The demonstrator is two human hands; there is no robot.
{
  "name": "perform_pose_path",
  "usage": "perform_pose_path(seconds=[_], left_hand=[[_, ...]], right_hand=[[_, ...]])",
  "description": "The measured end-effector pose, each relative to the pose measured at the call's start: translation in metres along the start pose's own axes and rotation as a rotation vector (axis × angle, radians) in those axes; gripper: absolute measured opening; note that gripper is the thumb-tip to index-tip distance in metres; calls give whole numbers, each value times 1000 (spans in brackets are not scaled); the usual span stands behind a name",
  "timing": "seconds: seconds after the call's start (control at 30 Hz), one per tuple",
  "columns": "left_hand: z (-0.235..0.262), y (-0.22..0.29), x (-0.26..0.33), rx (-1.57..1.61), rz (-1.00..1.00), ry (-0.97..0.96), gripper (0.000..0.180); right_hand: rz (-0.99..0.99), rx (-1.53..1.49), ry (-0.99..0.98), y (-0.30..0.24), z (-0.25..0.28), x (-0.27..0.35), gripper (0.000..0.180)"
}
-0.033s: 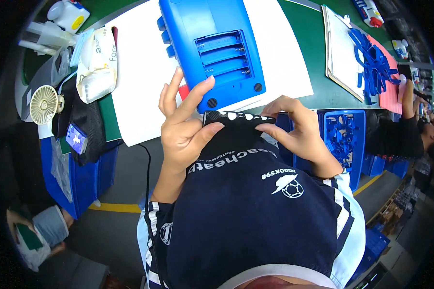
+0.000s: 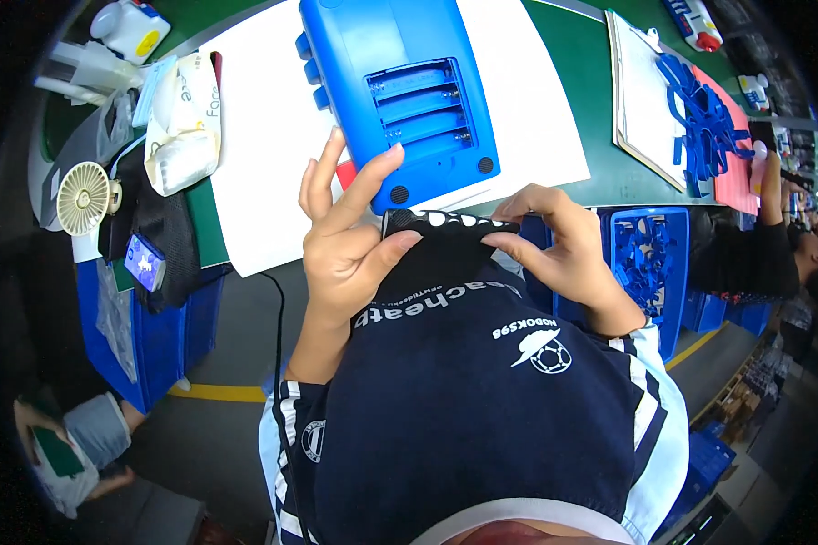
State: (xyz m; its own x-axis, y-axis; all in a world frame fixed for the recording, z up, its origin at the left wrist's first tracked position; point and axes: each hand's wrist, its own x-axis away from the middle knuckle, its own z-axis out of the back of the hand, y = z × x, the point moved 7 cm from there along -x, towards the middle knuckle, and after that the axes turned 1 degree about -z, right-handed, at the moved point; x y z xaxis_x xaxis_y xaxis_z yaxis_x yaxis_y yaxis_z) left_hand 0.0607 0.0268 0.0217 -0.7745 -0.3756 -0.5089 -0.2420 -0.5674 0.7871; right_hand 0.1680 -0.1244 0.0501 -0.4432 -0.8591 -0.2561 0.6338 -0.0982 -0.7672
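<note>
Head view (the only one): both hands are up close to the body, grasping a dark strip (image 2: pixel 454 222) w/ white rounded spots along its upper edge; it's stretched btwn them, roughly level, seen near edge-on. L hand (image 2: pixel 341 254) has the left end, thumb on the near side, index lifted clear & pointing over the near-left corner of the blue device (image 2: pixel 336 45); can't tell if that fingertip touches. R hand (image 2: pixel 559 241) pinches the right end btwn thumb & fingers. Device lies just beyond the hands on a white sheet (image 2: pixel 536 100), battery bay (image 2: pixel 423 104) facing up, contacts showing, dark round feet (image 2: pixel 486 165) at its near corners. Lower part of the strip is lost vs. the dark shirt (image 2: pixel 482 391), so its full depth is unclear. To handle it well, IMO: pinch both ends evenly w/ light pressure, b/c it looks thin & could crease; tilt the spotted face toward the eyes, approx. square-on, for a proper look; hold the L index off the bay contacts; mind the black cable (image 2: pixel 279 327) beside the L forearm.
</note>
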Motion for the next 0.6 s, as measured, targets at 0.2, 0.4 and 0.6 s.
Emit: perform_pose_path(seconds=[0.2,0.4,0.6], left_hand=[[0,2,0,-24,-18,-2,42],[-2,1,0,-44,-3,-12,42],[1,1,2,-65,-30,-5,44]], right_hand=[[-32,34,-53,-1,5,-2,15],[-96,-63,-99,4,10,-7,11],[138,113,115,-3,49,-39,13]])
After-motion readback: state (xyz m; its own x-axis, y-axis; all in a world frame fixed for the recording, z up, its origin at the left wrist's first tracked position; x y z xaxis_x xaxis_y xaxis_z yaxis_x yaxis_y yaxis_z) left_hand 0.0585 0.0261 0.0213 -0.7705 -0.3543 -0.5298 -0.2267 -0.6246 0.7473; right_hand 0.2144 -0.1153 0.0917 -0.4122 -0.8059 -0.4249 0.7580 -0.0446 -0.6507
